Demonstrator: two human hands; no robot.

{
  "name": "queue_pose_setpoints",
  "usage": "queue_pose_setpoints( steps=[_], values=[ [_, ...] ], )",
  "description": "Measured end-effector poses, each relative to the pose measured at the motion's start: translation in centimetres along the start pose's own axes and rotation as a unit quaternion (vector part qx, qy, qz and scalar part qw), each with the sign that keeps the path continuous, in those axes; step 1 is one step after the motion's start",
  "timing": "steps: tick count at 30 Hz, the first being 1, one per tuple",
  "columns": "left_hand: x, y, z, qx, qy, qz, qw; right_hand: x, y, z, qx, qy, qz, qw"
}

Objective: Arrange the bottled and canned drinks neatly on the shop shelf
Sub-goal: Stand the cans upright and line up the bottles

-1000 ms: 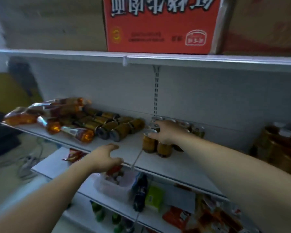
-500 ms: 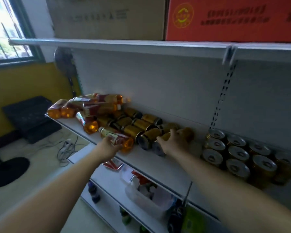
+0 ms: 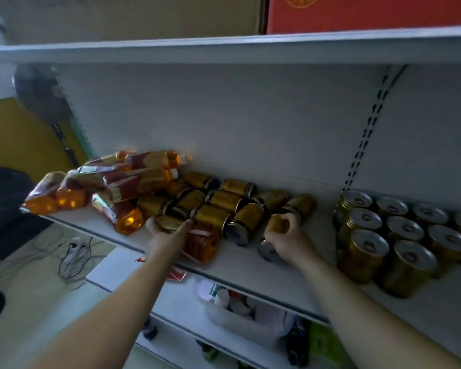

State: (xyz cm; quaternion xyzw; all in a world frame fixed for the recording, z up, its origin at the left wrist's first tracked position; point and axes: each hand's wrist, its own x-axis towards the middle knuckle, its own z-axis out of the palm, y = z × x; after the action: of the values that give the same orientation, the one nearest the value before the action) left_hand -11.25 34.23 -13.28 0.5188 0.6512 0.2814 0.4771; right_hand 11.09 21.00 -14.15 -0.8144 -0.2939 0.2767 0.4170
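Note:
Several gold cans (image 3: pixel 225 201) lie on their sides in a heap on the white shelf (image 3: pixel 240 265). Orange bottles with red labels (image 3: pixel 133 182) are piled at the shelf's left end. My left hand (image 3: pixel 168 231) grips a lying gold can (image 3: pixel 168 222) at the front of the heap, just above a red-labelled bottle (image 3: pixel 201 245). My right hand (image 3: pixel 286 239) curls round another lying gold can (image 3: pixel 277 223), whose silver end (image 3: pixel 268 253) shows below my wrist. Several gold cans (image 3: pixel 383 235) stand upright in rows on the right.
The shelf above (image 3: pixel 224 47) carries a brown carton (image 3: pixel 133 14) and a red carton (image 3: pixel 370 12). Lower shelves hold a clear plastic tub (image 3: pixel 240 320), bottles and packets. A fan (image 3: pixel 41 94) stands at left, with cables (image 3: pixel 75 259) on the floor.
The view has swung left and closer to the heap. My right hand left the upright cans and closed on a lying can. My left hand rose from the shelf edge onto a can.

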Motion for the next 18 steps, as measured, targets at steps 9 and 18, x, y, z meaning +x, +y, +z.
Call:
queue_pose_setpoints(
  steps=[9,18],
  values=[
    [-1.0,-2.7,-0.2,-0.155,-0.074,0.223,0.96,-4.5,-0.1,2.5,-0.201,0.078,0.058,0.975],
    [-3.7,-1.7,0.3,-0.105,-0.143,0.35,0.92,-10.3,1.9,-0.2,0.154,0.159,0.012,0.975]
  ],
)
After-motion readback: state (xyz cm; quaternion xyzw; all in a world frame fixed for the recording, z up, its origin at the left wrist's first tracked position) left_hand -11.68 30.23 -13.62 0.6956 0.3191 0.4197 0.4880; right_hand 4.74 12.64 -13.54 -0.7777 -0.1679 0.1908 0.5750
